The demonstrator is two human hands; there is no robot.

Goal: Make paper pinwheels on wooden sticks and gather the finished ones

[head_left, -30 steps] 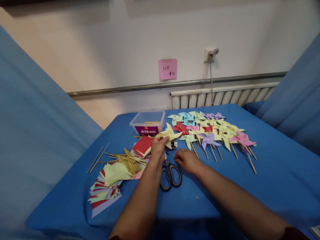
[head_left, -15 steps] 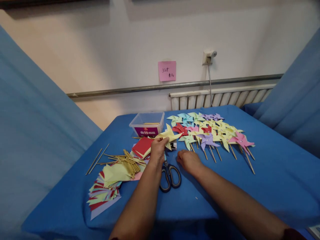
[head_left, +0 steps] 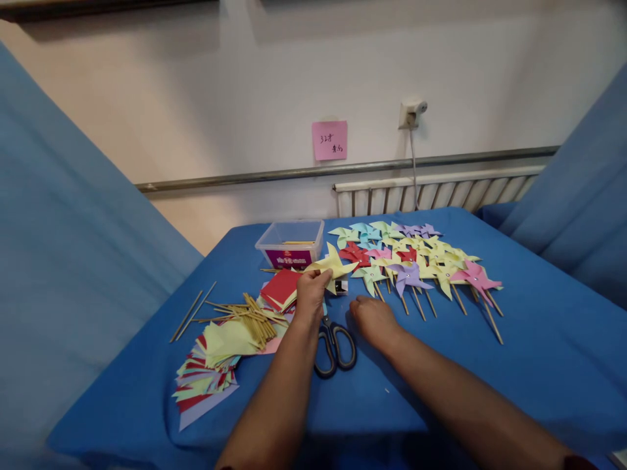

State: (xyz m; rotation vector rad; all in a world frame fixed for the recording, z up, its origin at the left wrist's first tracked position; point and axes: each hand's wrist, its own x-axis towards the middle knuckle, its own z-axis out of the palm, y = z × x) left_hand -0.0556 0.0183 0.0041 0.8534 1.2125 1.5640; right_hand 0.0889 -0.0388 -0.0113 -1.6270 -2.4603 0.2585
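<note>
My left hand (head_left: 312, 292) pinches a pale yellow paper pinwheel (head_left: 335, 264) above the middle of the table, its blades folded inward. Just to the right, my right hand (head_left: 373, 320) is low over the cloth with its fingers curled together. Whatever may be between those fingertips is hidden. Between my forearms lie scissors (head_left: 337, 346) with dark handles, their blades partly covered by my left hand. Behind the held pinwheel, a small box with a dark patch (head_left: 341, 286) shows only in part.
Finished pinwheels on sticks (head_left: 411, 275) spread across the back right. At left are loose wooden sticks (head_left: 259, 321), fanned coloured paper (head_left: 206, 382) and red squares (head_left: 281, 287). A clear plastic tub (head_left: 289, 236) stands behind them. Blue cloth (head_left: 509, 385) covers the table, with curtains on both sides.
The view has shifted very slightly. My left hand still holds the yellow pinwheel in the same place, and my right hand stays curled beside it with hardly any movement.
</note>
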